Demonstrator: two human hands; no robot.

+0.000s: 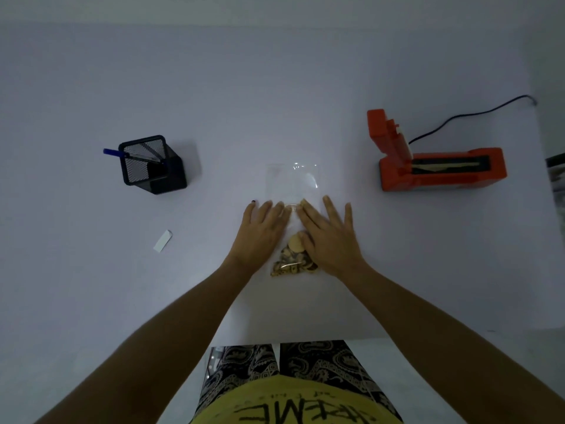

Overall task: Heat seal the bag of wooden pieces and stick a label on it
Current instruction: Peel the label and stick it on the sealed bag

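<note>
We look down on a white table (275, 87) where a clear plastic bag (293, 182) lies flat in front of us, its open end pointing away. The wooden pieces (292, 260) sit bunched at the near end of the bag, between our wrists. Our left hand (260, 232) lies flat, fingers spread, palm down on the left side of the bag, gripping nothing. Our right hand (328, 235) lies the same way on the right side, fingers stretched out and loose, with its thumb touching the wooden pieces. The index fingertips nearly meet over the middle of the bag. A white label (163, 240) lies on the table well to the left of the bag. The orange heat sealer (434, 160) stands to the right with its arm raised and a black cord (477, 114) trailing away. A black mesh pen holder (151, 163) with a blue pen (111, 152) stands far left.
</note>
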